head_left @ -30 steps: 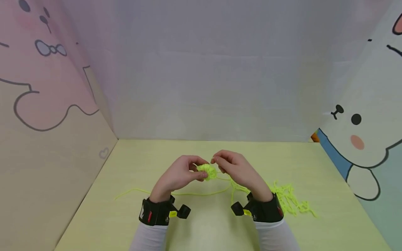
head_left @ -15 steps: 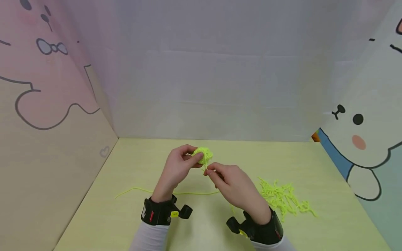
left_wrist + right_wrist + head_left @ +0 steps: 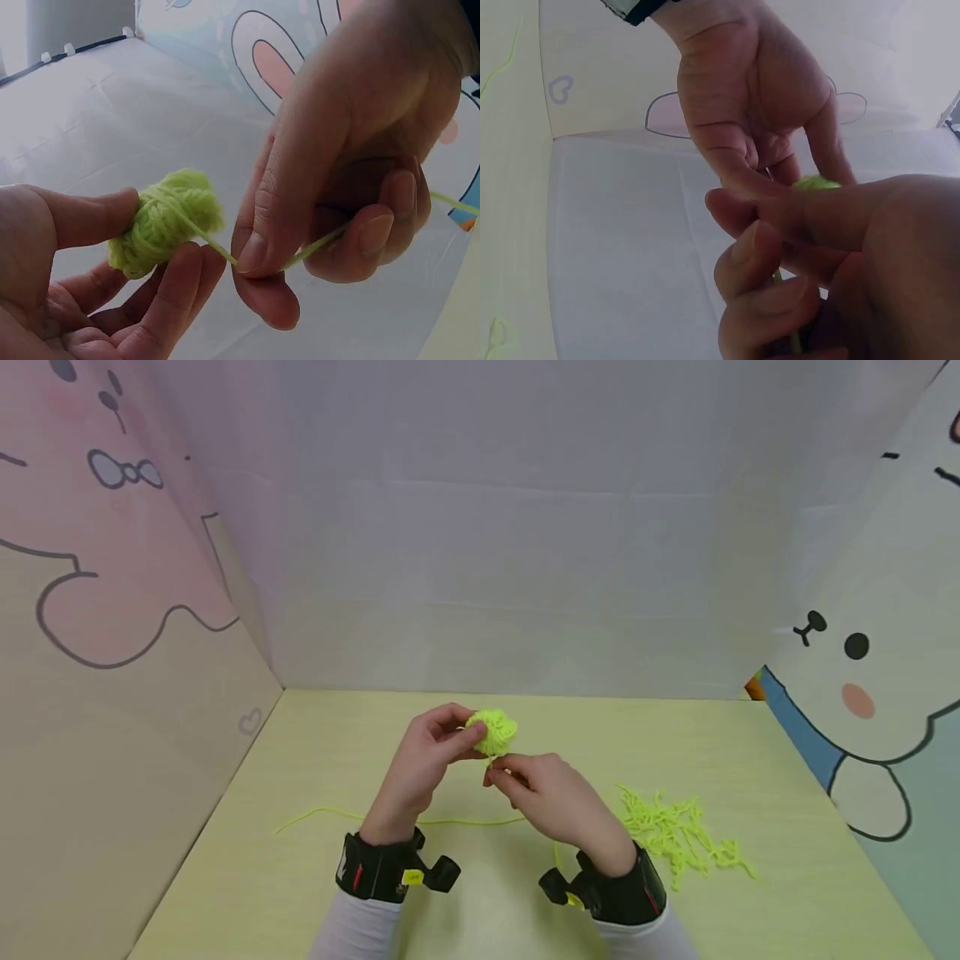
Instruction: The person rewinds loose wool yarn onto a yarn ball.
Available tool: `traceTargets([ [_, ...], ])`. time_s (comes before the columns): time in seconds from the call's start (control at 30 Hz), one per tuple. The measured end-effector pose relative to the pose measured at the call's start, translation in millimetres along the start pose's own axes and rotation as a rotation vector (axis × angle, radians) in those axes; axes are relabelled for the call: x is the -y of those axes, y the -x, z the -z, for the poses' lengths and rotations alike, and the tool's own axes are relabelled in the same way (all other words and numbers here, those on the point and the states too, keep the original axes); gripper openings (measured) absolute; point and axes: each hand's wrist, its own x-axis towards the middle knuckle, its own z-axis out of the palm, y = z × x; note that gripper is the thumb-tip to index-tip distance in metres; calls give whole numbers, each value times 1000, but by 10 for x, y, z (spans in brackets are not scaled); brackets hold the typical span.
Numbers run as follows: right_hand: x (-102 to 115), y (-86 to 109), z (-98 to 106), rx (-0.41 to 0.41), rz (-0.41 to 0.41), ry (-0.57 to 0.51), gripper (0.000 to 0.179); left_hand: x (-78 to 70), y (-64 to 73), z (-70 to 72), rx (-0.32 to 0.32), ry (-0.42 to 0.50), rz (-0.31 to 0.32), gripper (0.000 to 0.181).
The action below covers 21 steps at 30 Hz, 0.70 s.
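Note:
Between thumb and fingers, my left hand [image 3: 423, 764] holds a small wound ball of neon yellow-green yarn [image 3: 493, 732]. Strands wrap round its middle in the left wrist view, where the yarn ball [image 3: 166, 223] looks like a stubby bundle. Just below and to the right of it, my right hand [image 3: 558, 797] pinches the strand of yarn [image 3: 217, 249] that leaves the ball, thumb against forefinger. That strand is taut and runs on through the curled fingers of the right hand [image 3: 337, 172]. In the right wrist view the fingers mostly hide the ball [image 3: 816, 183].
A loose tangle of the same yarn [image 3: 667, 831] lies on the pale yellow table [image 3: 315, 893] to the right. One long yarn end [image 3: 322, 811] stretches over the table behind the left wrist. A white back wall [image 3: 480, 568] and cartoon-printed side walls surround the table.
Both hands have shifted: the left has lifted the yarn ball forward, and the right has come down from above the ball to below it with the strand. Over the last half second little has moved.

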Motion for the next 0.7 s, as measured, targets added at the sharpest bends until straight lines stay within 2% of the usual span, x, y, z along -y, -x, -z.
traceTargets([
  [0.13,-154,-26,61,60,8,-138,19,-8,10,21,111,-14,11,21],
  [0.2,-222,-30,98,81,11,-173,20,-12,19,29,158,-29,20,22],
  [0.43,-344,3,229,61,35,-186,24,-4,35,38,280,-117,29,19],
  [0.6,-365,19,268,50,22,-204,23,-10,33,20,327,-182,46,16],
  [0.7,-371,25,277,26,-13,-223,21,-35,40,-5,331,-244,81,16],
])
